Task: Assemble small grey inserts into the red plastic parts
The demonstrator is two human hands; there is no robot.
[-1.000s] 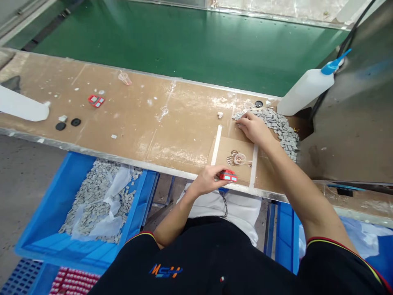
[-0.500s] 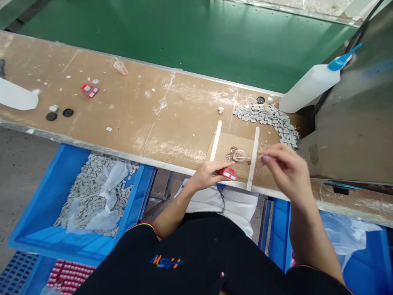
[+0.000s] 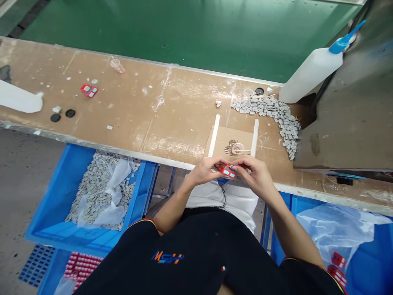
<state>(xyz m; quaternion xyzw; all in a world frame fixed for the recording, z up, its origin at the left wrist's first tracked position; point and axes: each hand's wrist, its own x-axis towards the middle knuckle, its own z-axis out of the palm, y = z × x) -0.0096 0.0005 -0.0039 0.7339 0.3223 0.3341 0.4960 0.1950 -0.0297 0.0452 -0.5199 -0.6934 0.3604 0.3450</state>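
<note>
My left hand (image 3: 206, 171) is closed on a small red plastic part (image 3: 225, 169) with pale blue and grey panels, held over the bench's front edge. My right hand (image 3: 254, 174) pinches a small light grey tile (image 3: 231, 166) against the top of that part. Just beyond my hands, a small clear cup (image 3: 237, 148) with a thin stick in it rests on a cardboard pad (image 3: 227, 133) between two white strips. Farther to the right lies a curved pile of grey tiles (image 3: 270, 108).
A white bottle with a blue nozzle (image 3: 310, 76) leans at the right. Another red part (image 3: 89, 90), black discs (image 3: 70, 113) and a white bottle (image 3: 20, 98) lie at the left. Below the bench, a blue bin (image 3: 46, 217) holds many grey tiles. A green belt (image 3: 153, 32) runs behind.
My right hand has moved left and down from above the tile pile to the red part, bringing the grey tile against it. My left hand still holds the red part.
</note>
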